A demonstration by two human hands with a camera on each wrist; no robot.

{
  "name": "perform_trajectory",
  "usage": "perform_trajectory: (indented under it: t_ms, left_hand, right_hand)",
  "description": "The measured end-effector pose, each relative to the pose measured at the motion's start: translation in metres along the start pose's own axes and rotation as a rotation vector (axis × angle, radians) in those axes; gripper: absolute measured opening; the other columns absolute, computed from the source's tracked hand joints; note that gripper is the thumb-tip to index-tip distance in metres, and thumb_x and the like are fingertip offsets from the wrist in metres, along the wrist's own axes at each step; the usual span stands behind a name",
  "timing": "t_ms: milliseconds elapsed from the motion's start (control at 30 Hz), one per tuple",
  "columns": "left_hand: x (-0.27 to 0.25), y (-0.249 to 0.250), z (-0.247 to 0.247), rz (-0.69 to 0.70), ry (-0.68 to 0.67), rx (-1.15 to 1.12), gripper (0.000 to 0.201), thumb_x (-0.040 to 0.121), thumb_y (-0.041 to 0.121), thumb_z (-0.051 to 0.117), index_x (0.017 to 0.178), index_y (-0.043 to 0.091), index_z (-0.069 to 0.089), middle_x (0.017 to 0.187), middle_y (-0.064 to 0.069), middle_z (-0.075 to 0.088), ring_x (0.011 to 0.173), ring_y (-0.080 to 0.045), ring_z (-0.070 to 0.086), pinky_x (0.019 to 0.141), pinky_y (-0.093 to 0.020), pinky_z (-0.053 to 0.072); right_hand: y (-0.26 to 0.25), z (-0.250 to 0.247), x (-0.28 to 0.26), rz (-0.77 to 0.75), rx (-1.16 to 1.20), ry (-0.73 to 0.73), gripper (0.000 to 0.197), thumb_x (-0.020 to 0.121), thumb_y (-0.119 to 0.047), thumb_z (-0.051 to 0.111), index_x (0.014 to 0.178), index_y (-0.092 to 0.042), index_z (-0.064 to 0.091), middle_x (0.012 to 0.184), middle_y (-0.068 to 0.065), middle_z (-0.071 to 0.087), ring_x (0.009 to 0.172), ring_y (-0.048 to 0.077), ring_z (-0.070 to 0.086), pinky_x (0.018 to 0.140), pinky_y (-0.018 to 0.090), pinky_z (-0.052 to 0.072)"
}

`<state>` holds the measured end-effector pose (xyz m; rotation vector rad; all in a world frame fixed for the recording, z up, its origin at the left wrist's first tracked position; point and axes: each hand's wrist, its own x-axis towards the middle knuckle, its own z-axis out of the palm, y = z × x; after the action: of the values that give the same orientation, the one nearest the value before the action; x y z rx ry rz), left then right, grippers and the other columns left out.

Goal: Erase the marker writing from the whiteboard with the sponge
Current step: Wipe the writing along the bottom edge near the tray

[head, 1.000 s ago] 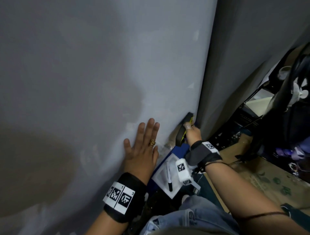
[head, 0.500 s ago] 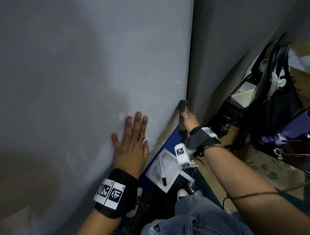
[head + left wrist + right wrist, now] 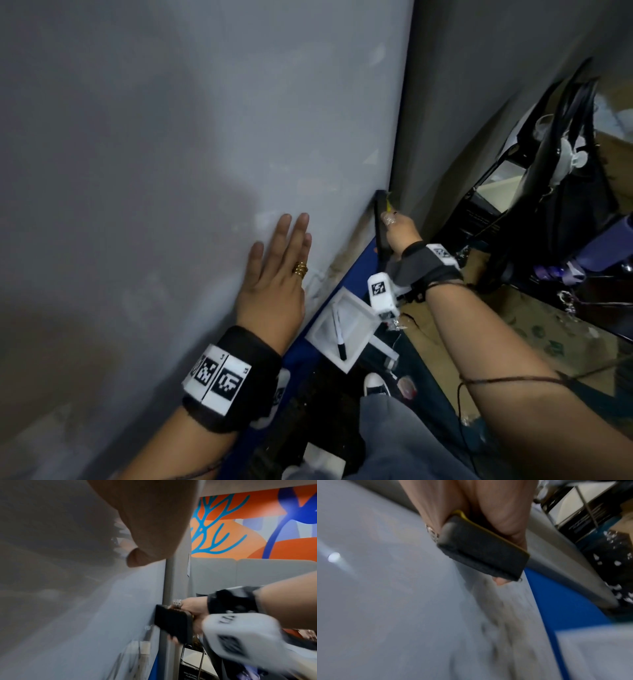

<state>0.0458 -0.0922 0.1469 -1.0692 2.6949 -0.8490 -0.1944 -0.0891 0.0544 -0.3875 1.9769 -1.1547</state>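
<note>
The whiteboard [image 3: 205,137] fills the left of the head view, its surface grey with faint smudges low down near its right edge. My right hand [image 3: 399,233] grips a black sponge [image 3: 381,222] with a yellow back, its black face against the board's lower right edge. The wrist views show the same sponge [image 3: 482,550] [image 3: 173,622] held between thumb and fingers. My left hand [image 3: 277,274] lies flat on the board, fingers straight, to the left of the sponge.
A white tray [image 3: 359,329] with a black-tipped marker [image 3: 339,332] sits below the board on a blue ledge [image 3: 356,270]. A grey panel [image 3: 479,102] adjoins the board on the right. A dark bag [image 3: 565,171] and boxes crowd the floor at right.
The right hand has slid the sponge up along the board's right edge. The left hand stays flat on the board. The head view has shifted.
</note>
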Motion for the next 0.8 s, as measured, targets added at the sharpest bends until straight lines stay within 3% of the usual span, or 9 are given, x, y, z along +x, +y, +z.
perform_trajectory:
  t_ms: [100,200,267,333,400,500,567,667,800]
  left_hand:
    - [0.000,0.004,-0.007,-0.001,-0.002,0.070,0.081,0.080,0.011,0.026,0.147,0.012,-0.020,0.148,-0.012,-0.038,0.129,-0.031,-0.045,0.096,-0.049,-0.039]
    - [-0.014,0.005,-0.009,-0.011,-0.051,0.052,0.080,0.081,0.012,0.022,0.143,0.008,-0.029,0.141,-0.018,-0.047,0.123,-0.032,-0.051,0.088,-0.050,-0.043]
    - [-0.034,0.003,-0.002,-0.064,-0.019,0.054,0.083,0.084,0.019,0.029,0.145,0.007,-0.026,0.143,-0.019,-0.044,0.126,-0.035,-0.048,0.091,-0.053,-0.040]
    - [-0.058,0.000,0.011,-0.082,0.009,0.048,0.084,0.083,0.024,0.031,0.147,0.008,-0.021,0.149,-0.018,-0.036,0.133,-0.034,-0.040,0.097,-0.054,-0.036]
    - [-0.084,-0.008,0.023,-0.063,0.018,0.078,0.081,0.081,0.027,0.025,0.149,0.008,-0.015,0.154,-0.016,-0.026,0.139,-0.031,-0.029,0.102,-0.053,-0.031]
    - [-0.118,-0.025,0.038,-0.062,-0.027,-0.006,0.082,0.076,0.025,0.035,0.150,0.010,0.007,0.159,-0.010,-0.005,0.146,-0.024,-0.009,0.110,-0.048,-0.021]
    - [-0.137,-0.035,0.040,-0.074,-0.052,-0.005,0.099,0.067,0.018,0.053,0.151,0.012,0.002,0.159,-0.009,-0.011,0.146,-0.023,-0.012,0.108,-0.050,-0.024]
    - [-0.159,-0.048,0.043,-0.133,0.060,-0.068,0.105,0.063,0.010,0.061,0.151,0.016,0.005,0.159,-0.006,-0.011,0.146,-0.021,-0.012,0.109,-0.048,-0.021]
    - [-0.191,-0.070,0.028,-0.394,0.304,-0.229,0.079,0.077,0.015,0.045,0.151,0.020,0.018,0.158,-0.004,-0.015,0.145,-0.023,-0.016,0.102,-0.066,-0.007]
  right_hand:
    - [0.032,0.033,-0.044,0.006,0.007,-0.119,0.037,0.099,-0.024,0.042,0.111,0.007,0.056,0.107,0.023,0.060,0.097,0.035,0.058,0.093,0.050,0.046]
    - [0.065,0.072,-0.106,0.029,-0.008,-0.281,0.026,0.098,-0.025,0.045,0.082,-0.006,0.053,0.076,0.013,0.055,0.080,0.028,0.054,0.078,0.049,0.046]
    - [0.074,0.094,-0.144,0.030,-0.004,-0.412,0.024,0.096,-0.031,0.045,0.083,-0.012,0.050,0.072,0.003,0.051,0.074,0.024,0.052,0.072,0.042,0.049]
    - [0.079,0.103,-0.166,-0.015,-0.043,-0.459,0.017,0.098,-0.029,0.042,0.091,-0.017,0.051,0.075,-0.004,0.049,0.069,0.013,0.051,0.064,0.022,0.049]
    - [0.076,0.103,-0.171,0.015,0.050,-0.431,0.021,0.100,-0.026,0.040,0.106,-0.011,0.052,0.074,0.002,0.051,0.064,0.014,0.051,0.055,0.023,0.046]
    - [0.061,0.094,-0.145,0.036,0.095,-0.259,0.033,0.101,-0.026,0.037,0.115,0.000,0.052,0.100,0.024,0.059,0.082,0.027,0.056,0.076,0.038,0.049]
    - [0.053,0.089,-0.122,0.081,0.139,-0.195,0.026,0.099,-0.024,0.040,0.103,-0.003,0.055,0.114,0.024,0.056,0.095,0.028,0.052,0.093,0.044,0.043]
    - [0.054,0.097,-0.122,0.119,0.164,-0.163,0.025,0.099,-0.024,0.041,0.078,-0.014,0.052,0.092,0.017,0.057,0.083,0.026,0.053,0.093,0.047,0.044]
    - [0.088,0.144,-0.200,0.098,0.104,-0.307,0.024,0.099,-0.024,0.041,0.081,-0.011,0.050,0.068,0.005,0.050,0.068,0.025,0.052,0.080,0.050,0.050]
